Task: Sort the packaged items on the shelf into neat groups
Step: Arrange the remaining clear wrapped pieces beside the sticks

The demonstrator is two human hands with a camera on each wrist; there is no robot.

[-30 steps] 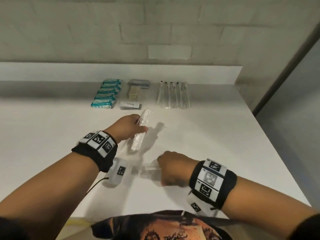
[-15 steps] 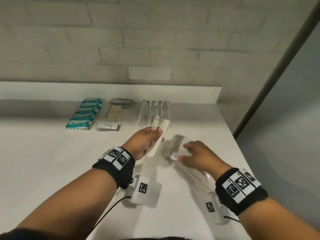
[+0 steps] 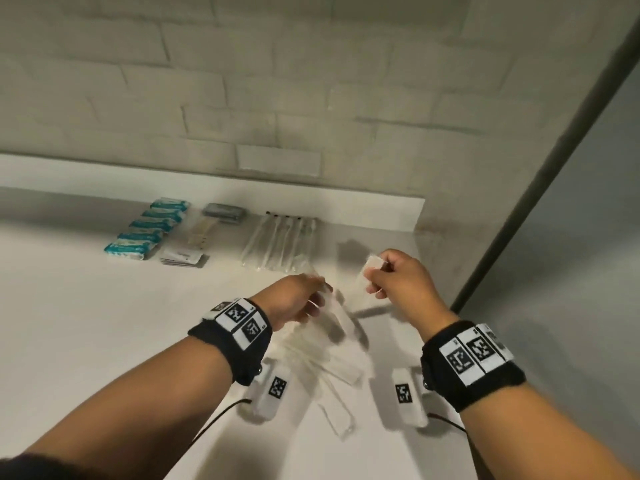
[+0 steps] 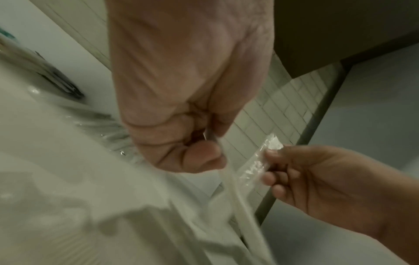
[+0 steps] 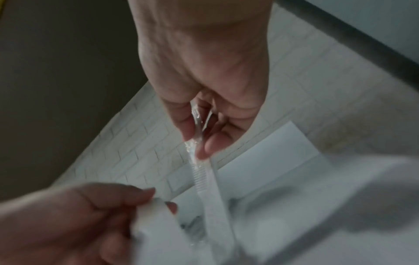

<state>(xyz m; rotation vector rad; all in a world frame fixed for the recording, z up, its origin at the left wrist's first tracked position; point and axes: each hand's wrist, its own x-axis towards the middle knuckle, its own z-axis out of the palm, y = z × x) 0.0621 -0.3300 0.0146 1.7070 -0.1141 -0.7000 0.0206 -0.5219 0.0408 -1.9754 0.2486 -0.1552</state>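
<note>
My left hand (image 3: 317, 299) grips long clear-wrapped packets (image 3: 341, 355) that trail back under the wrist, blurred by motion. In the left wrist view its fingers (image 4: 199, 157) curl round a clear strip (image 4: 231, 181). My right hand (image 3: 375, 278) pinches the top end of another clear-wrapped packet (image 3: 362, 285) just right of the left hand. The right wrist view shows a ridged white comb-like piece (image 5: 201, 174) inside that wrapper. Both hands hover over the white shelf (image 3: 86, 323), in front of a row of clear-wrapped sticks (image 3: 280, 240).
At the back stand a row of teal packets (image 3: 149, 230), a tan stack (image 3: 202, 230) with a grey pack (image 3: 225, 211) behind it, and white sachets (image 3: 181, 256). A brick wall (image 3: 311, 81) backs the shelf. The shelf ends at the right by a dark post (image 3: 502, 220).
Both hands have moved away from the shelf's front toward the back rows. The right hand has lifted a clear packet off the shelf and carried it up and to the right.
</note>
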